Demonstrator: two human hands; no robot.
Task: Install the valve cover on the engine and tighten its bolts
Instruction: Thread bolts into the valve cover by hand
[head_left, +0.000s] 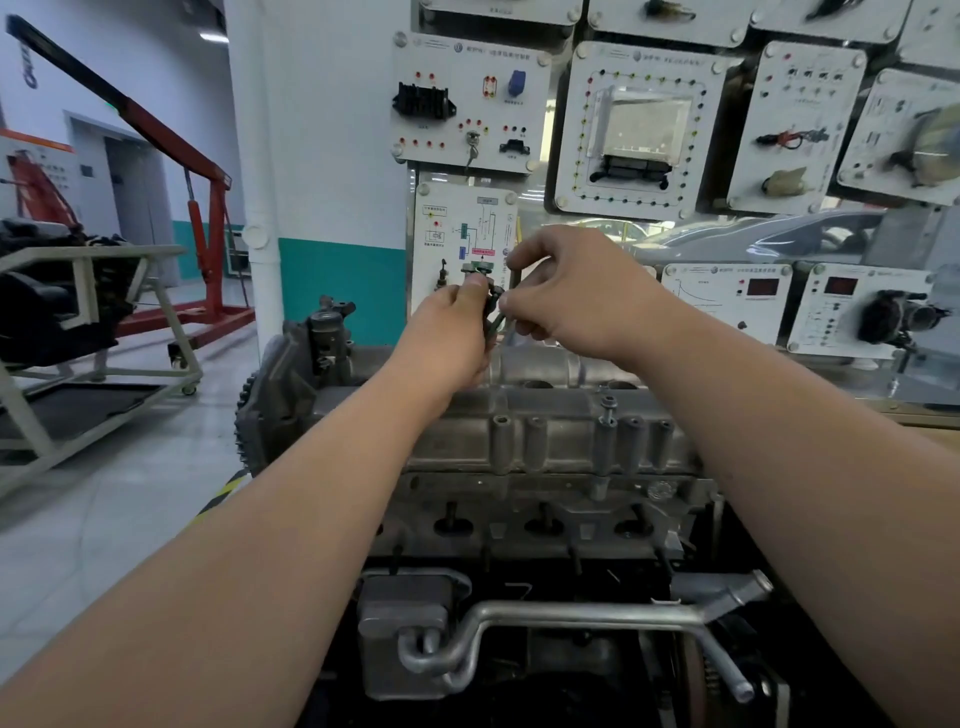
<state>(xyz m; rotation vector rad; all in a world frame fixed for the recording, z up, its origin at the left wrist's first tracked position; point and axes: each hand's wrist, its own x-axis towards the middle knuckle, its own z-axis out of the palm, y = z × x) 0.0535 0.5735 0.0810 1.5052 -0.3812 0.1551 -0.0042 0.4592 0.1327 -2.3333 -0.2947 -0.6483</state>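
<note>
Bright even indoor light, soft shadows, wide-angle edge distortion, slight blur.

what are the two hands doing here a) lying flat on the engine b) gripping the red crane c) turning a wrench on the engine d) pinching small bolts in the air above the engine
d: the left hand and right hand both pinch dark bolts held up above the engine.

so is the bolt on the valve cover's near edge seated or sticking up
Sticking up: the bolt stands upright in its hole on the valve cover, head well clear, shank showing.
</note>
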